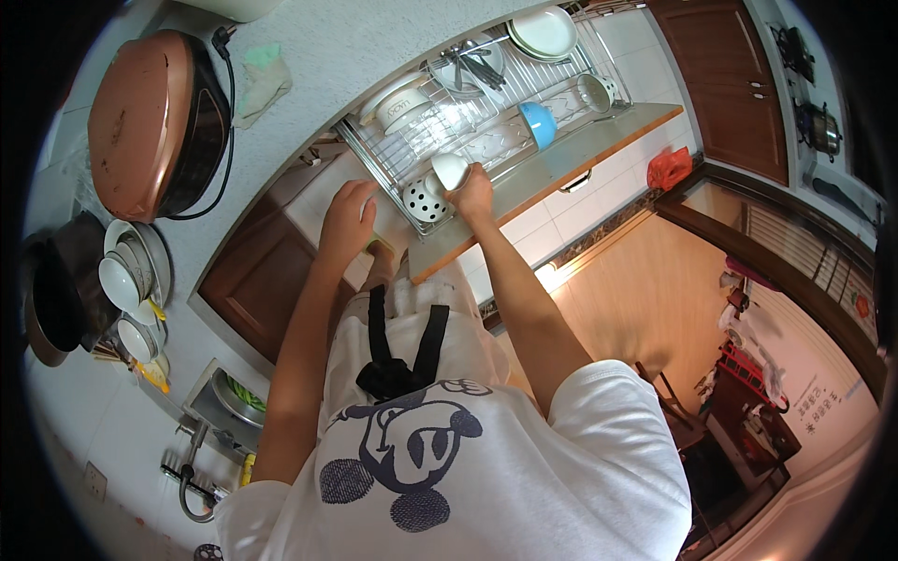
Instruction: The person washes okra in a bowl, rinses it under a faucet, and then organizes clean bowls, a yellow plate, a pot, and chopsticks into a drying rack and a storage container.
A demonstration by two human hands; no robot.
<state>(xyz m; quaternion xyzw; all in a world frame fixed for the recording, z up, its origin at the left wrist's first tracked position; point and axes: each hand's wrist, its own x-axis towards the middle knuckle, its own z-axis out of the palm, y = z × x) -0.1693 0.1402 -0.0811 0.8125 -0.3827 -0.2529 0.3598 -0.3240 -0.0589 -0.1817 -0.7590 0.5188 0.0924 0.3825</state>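
My right hand (pixel 471 194) grips a small white bowl (pixel 450 170) above the near end of a pulled-out wire dish drawer (pixel 449 133). Right beside that bowl, a white bowl with black dots (pixel 424 199) rests in the drawer's near corner. My left hand (pixel 347 221) hangs to the left of the drawer, fingers apart and holding nothing. Farther along the rack sit a blue bowl (pixel 539 125), another dotted bowl (pixel 596 92), white bowls (pixel 403 106) with lettering, a bundle of metal cutlery (pixel 477 66) and stacked white plates (pixel 544 32).
On the counter (pixel 309 56) stand a copper-coloured electric appliance (pixel 140 126) with a cord, a cloth (pixel 263 84) and stacked bowls (pixel 126 273). A sink (pixel 210 393) holds a pan of green vegetables (pixel 242 396). The drawer's wooden front (pixel 561 175) juts out before my legs.
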